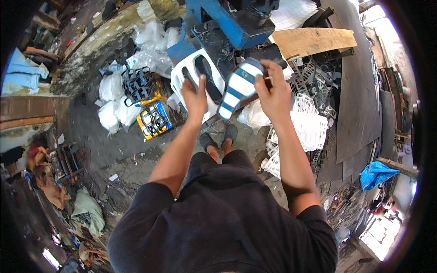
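My right hand (275, 98) grips a sole-shaped piece (243, 82) by its right edge, thumb on top. The piece has broad white and dark blue stripes and is tilted over the bench. To its left, my left hand (195, 100) has thumb and fingers apart, above a white sheet (211, 61) with long sole-shaped cutouts. Whether its fingertips touch the sheet, I cannot tell. The sheet lies on the dark bed of a blue metal machine (248, 38), directly in front of me.
Clear plastic bags (152, 50) and a yellow-blue box (154, 120) with black cut-out scraps lie left. A brown board (314, 42) juts out at the right. White cut-out sheets (309, 129) are piled below it. A large dark sheet (357, 104) leans farther right.
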A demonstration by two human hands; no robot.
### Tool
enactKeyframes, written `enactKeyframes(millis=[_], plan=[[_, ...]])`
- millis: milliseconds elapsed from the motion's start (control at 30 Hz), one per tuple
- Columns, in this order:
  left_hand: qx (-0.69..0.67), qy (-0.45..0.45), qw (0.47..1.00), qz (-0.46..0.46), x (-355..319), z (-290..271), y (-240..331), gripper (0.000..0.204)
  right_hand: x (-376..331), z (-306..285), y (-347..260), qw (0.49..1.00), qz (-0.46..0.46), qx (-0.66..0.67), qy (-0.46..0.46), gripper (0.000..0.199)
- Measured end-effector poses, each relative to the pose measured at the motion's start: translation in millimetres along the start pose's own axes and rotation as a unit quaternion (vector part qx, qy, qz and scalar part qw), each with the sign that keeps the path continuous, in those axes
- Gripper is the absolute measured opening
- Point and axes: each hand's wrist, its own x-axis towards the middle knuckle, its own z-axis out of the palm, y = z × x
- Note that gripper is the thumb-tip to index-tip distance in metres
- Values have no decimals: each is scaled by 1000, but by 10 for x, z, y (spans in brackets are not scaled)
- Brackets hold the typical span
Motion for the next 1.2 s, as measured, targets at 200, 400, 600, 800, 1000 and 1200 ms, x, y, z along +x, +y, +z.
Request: enactKeyframes(millis=[200, 400, 600, 800, 1000, 1200], plan=[[-25, -370, 886, 277, -1077, -115, 963, 117, -592, -236, 456, 993, 94, 60, -27, 37], [45, -339, 875, 342, -1436, 287, 588, 102, -834, -136, 956, 973, 228, 21, -22, 32], [90, -352, 839, 406, -1679, 866, 221, 92, -1046, -255, 1853, 962, 272, 17, -23, 32], [43, -459, 808, 366, -1736, 1494, -135, 94, -1167, -723, 3023, 809, 392, 394, -192, 34], [27, -422, 830, 363, -1975, 1909, -478, 91, -1330, -574, 4285, 847, 427, 214, -234, 38], [89, -331, 898, 276, -1971, 1997, -776, 96, -986, -208, 5623, 933, 359, -20, 6, 55]])
